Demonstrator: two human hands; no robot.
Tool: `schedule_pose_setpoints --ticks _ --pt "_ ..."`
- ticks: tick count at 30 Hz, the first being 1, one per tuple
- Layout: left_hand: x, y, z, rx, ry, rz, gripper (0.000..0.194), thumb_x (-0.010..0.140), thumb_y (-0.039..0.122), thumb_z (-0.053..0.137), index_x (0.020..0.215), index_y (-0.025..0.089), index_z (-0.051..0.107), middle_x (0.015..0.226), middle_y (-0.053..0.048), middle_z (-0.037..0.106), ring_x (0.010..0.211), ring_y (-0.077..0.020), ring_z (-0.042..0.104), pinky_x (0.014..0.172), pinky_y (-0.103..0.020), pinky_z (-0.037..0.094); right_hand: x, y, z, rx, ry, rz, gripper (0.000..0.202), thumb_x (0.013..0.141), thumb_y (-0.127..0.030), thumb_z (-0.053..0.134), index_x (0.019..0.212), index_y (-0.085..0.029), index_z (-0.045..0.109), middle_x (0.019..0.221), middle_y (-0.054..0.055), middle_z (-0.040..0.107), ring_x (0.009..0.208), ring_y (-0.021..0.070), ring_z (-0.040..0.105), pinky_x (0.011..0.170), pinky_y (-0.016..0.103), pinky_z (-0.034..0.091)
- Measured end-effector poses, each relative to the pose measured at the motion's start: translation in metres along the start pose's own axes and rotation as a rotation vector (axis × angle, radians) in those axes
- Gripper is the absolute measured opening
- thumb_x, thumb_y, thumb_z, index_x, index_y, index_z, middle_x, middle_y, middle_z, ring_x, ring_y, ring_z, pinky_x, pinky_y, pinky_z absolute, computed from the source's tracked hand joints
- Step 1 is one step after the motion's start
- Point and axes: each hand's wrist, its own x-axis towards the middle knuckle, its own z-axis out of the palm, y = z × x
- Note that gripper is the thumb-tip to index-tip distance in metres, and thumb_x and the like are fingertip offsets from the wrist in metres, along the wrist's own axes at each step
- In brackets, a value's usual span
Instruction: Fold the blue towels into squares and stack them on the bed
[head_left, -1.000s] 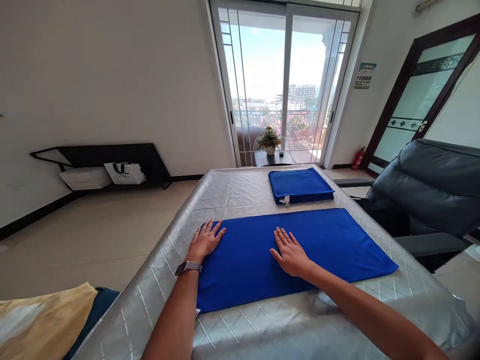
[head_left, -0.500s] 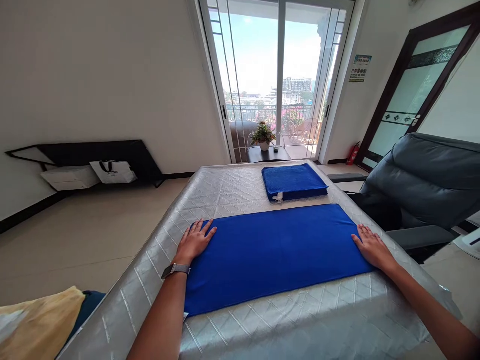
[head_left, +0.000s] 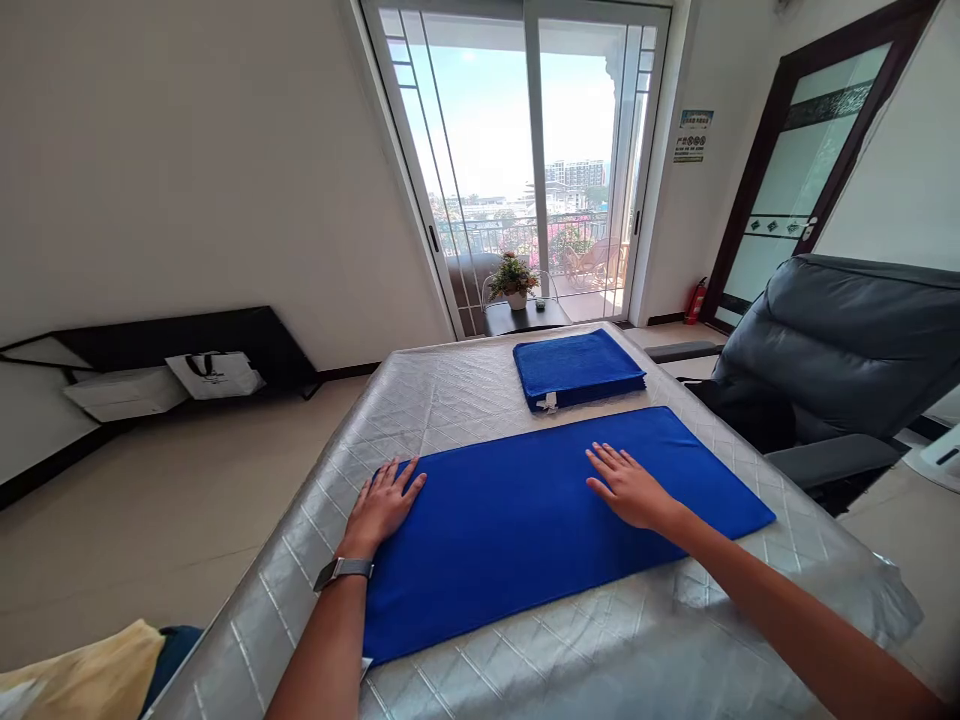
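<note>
A blue towel (head_left: 510, 530) lies flat and lengthwise across the silver quilted cover of the table (head_left: 420, 385). My left hand (head_left: 381, 508), with a watch on its wrist, rests on the towel's left edge, fingers spread. Over the right half of the towel is my right hand (head_left: 628, 487), palm down with the fingers stretched out. Neither hand grips anything. Just beyond the towel sits a neat stack of folded blue towels (head_left: 577, 365), a white tag showing at its near corner.
A dark armchair (head_left: 862, 350) stands close along the right side. At the far end, a small table holds a potted plant (head_left: 513, 280) before the glass door. Yellow cloth (head_left: 90, 670) lies at the lower left. A black shelf (head_left: 225, 335) with a white bag stands by the wall.
My right hand has moved left from the towel's right edge to over its right half. My left hand stays at the left edge. The view has turned slightly to the right.
</note>
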Motion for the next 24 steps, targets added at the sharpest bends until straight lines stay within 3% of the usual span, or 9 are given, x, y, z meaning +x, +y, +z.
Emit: schedule_pose_setpoints --ticks 2,5,8,13,16,19,24 --pt "0.000 0.000 0.000 0.010 -0.005 0.006 0.066 0.103 0.059 0.023 0.161 0.029 0.025 0.169 -0.010 0.023 0.156 -0.0291 0.021 0.124 -0.054 0.017 0.015 -0.019 0.007 0.042 -0.046 -0.123 0.075 0.103 -0.067 0.014 0.162 -0.022 0.025 0.168 0.006 0.018 0.156 0.0216 0.013 0.127 0.045 0.014" --pt "0.002 -0.001 0.001 0.029 -0.021 -0.006 0.065 0.103 0.057 0.023 0.161 0.028 0.025 0.169 -0.011 0.023 0.156 -0.0292 0.021 0.125 -0.053 0.017 0.030 -0.011 0.014 0.030 -0.070 -0.157 0.077 0.102 -0.069 0.014 0.162 -0.022 0.024 0.169 0.006 0.016 0.156 0.0212 0.010 0.127 0.045 0.010" --pt "0.004 -0.004 0.005 0.059 -0.018 -0.004 0.064 0.103 0.054 0.024 0.161 0.027 0.025 0.169 -0.012 0.023 0.156 -0.0295 0.021 0.124 -0.053 0.018 0.040 0.031 0.012 -0.015 -0.042 -0.035 0.077 0.102 -0.066 0.012 0.163 -0.020 0.023 0.169 0.007 0.016 0.156 0.0211 0.011 0.127 0.045 0.009" --pt "0.005 -0.010 0.010 0.071 0.012 0.029 0.064 0.103 0.053 0.025 0.161 0.026 0.027 0.168 -0.011 0.025 0.155 -0.0306 0.022 0.124 -0.054 0.021 0.047 0.130 -0.004 -0.096 -0.019 0.260 0.070 0.104 -0.056 0.016 0.163 -0.019 0.024 0.169 0.007 0.020 0.156 0.0219 0.014 0.127 0.045 0.011" --pt "0.004 -0.010 0.009 0.067 -0.004 0.008 0.064 0.103 0.053 0.026 0.161 0.026 0.026 0.169 -0.011 0.024 0.155 -0.0303 0.022 0.124 -0.053 0.020 0.047 0.176 -0.006 -0.129 0.034 0.392 0.067 0.105 -0.050 0.018 0.162 -0.016 0.025 0.169 0.009 0.022 0.156 0.0217 0.016 0.126 0.043 0.015" --pt "0.004 -0.007 0.005 0.049 -0.010 0.005 0.064 0.103 0.055 0.026 0.160 0.027 0.029 0.169 -0.011 0.023 0.156 -0.0304 0.019 0.124 -0.052 0.020 0.047 0.196 -0.002 -0.144 0.055 0.412 0.067 0.104 -0.048 0.019 0.162 -0.014 0.026 0.168 0.010 0.023 0.155 0.0212 0.018 0.126 0.042 0.016" --pt "0.002 -0.003 -0.002 0.022 -0.028 -0.019 0.066 0.102 0.059 0.027 0.160 0.028 0.029 0.169 -0.011 0.023 0.156 -0.0310 0.019 0.124 -0.053 0.020 0.047 0.193 -0.001 -0.154 0.037 0.406 0.067 0.104 -0.048 0.019 0.162 -0.013 0.024 0.168 0.009 0.022 0.155 0.0215 0.017 0.126 0.042 0.014"
